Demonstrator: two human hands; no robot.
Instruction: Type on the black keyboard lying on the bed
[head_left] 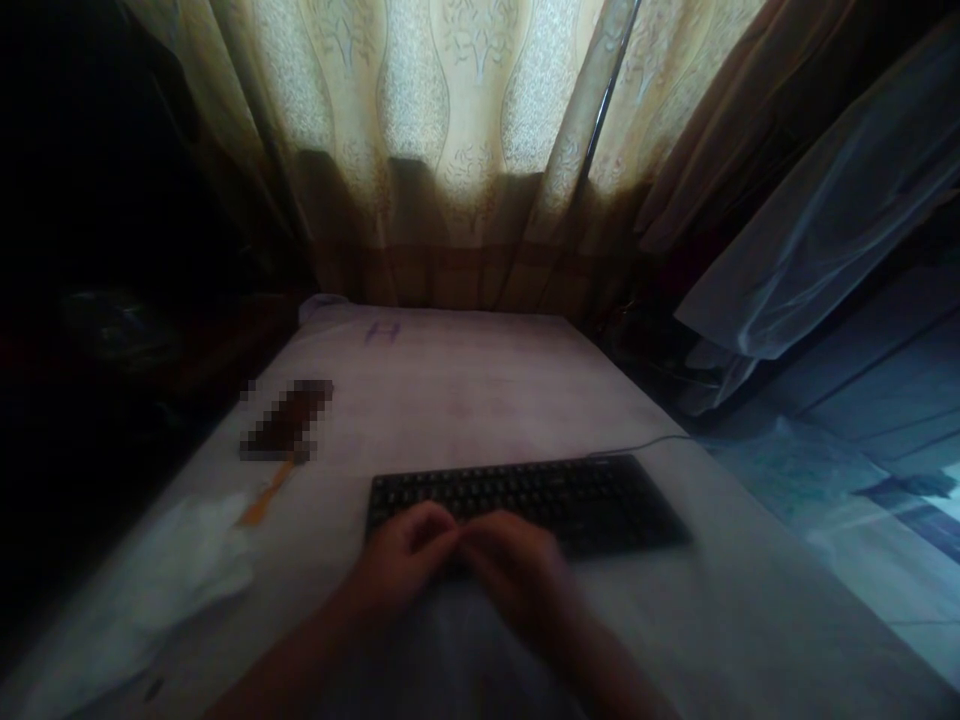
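Observation:
A black keyboard (600, 510) lies on the pale cloth-covered surface, its cable running off to the right from the back edge. My left hand (409, 550) and my right hand (517, 560) meet over the keyboard's front edge, left of its middle. Both are closed, with thumbs and fingertips pinched together. What sits between the fingertips, if anything, is too small and blurred to make out. The hands cover some of the lower keys.
Left of the keyboard lie a blurred-out dark brown object (289, 420), a flat orange strip (266, 495) and a crumpled white cloth (180, 570). A small dark piece (154, 689) is near the front left. Patterned curtains (480, 120) hang behind; sheer fabric (810, 220) hangs at right.

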